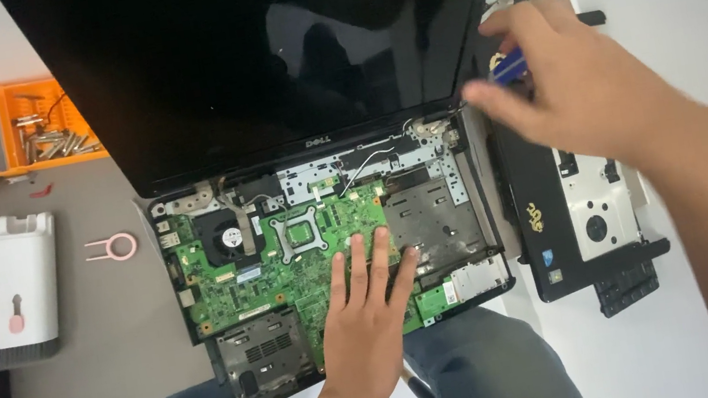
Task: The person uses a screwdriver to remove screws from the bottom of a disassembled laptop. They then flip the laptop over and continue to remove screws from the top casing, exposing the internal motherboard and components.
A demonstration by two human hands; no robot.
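I am at the hinge step on the opened black laptop (331,231), which lies on the grey worktop (111,341) with its green circuit board (252,272) bare. My left hand (368,315) presses flat on the board, fingers spread, its grip holding nothing. My right hand (577,83) has its grip closed round a blue-handled screwdriver (508,66), tip near the silver right hinge (438,129). Next, I judge, the tip must seat squarely in the hinge screw while I keep the base steady
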